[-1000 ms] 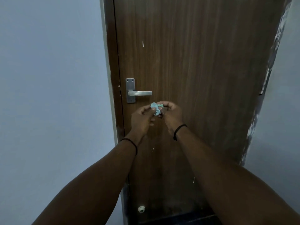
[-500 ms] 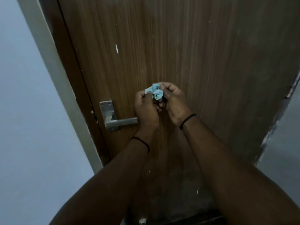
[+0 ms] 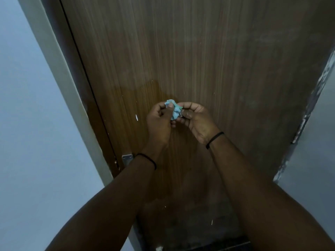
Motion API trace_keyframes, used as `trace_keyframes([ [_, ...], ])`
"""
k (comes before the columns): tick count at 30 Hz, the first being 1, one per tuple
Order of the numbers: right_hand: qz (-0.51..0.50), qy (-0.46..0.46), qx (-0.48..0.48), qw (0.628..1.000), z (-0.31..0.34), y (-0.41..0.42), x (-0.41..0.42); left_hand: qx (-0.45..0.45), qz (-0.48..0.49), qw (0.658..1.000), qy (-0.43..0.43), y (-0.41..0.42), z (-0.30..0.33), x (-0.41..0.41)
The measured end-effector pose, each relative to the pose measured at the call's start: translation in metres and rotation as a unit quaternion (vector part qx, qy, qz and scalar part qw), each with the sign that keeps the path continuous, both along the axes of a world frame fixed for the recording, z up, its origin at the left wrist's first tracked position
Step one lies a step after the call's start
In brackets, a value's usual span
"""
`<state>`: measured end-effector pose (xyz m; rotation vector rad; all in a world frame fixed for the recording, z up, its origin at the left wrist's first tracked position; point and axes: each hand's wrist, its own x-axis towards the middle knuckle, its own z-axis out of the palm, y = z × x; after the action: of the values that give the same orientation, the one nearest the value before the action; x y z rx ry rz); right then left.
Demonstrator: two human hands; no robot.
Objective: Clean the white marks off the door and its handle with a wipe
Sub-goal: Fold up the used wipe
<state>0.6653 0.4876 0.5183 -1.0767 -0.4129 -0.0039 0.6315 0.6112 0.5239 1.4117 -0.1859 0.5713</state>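
Head view. I hold a crumpled blue wipe (image 3: 174, 110) between both hands, in front of the brown door (image 3: 208, 60) at about mid-frame. My left hand (image 3: 159, 122) pinches its upper left part with thumb and curled fingers; my right hand (image 3: 195, 120) curls round its right side. The wipe is off the door surface, or so it looks from this angle; contact cannot be confirmed.

Handling, my judgement: the wipe is light, soft and limp, with no stiffness of its own. It will bunch and shed folds, so I take it as a wad under the fingertips, gripped round the bulk, not by an edge. Not fragile, but thin enough to tear if dragged hard.

A white mark (image 3: 136, 117) sits on the door just left of my left hand. The handle plate (image 3: 127, 159) shows only as a corner beside my left wrist; the lever is hidden.

Containers: none in view.
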Motion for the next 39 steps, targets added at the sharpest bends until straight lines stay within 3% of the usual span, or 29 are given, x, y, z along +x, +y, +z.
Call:
trace_keyframes([
  [5,0.003,-0.008,0.006,1.000,0.003,-0.021,-0.001,0.012,-0.027,1.000,0.011,-0.013,0.000,0.008],
  [11,-0.133,0.032,-0.040,0.990,-0.031,-0.065,-0.011,0.033,-0.136,0.987,0.078,-0.058,-0.035,0.028],
  [17,-0.274,0.092,-0.018,0.957,-0.085,-0.134,-0.057,0.065,-0.300,0.937,0.167,-0.134,-0.079,0.032],
  [24,-0.495,0.158,-0.064,0.852,-0.127,-0.187,-0.149,0.120,-0.473,0.849,0.204,-0.222,-0.129,-0.009],
  [29,-0.579,0.208,-0.081,0.784,-0.163,-0.200,-0.216,0.190,-0.548,0.791,0.197,-0.265,-0.169,-0.055],
  [35,-0.694,0.314,-0.099,0.640,-0.234,-0.221,-0.293,0.298,-0.649,0.676,0.181,-0.313,-0.240,-0.122],
  [39,-0.730,0.401,-0.132,0.538,-0.289,-0.240,-0.343,0.403,-0.632,0.642,0.162,-0.340,-0.297,-0.153],
])
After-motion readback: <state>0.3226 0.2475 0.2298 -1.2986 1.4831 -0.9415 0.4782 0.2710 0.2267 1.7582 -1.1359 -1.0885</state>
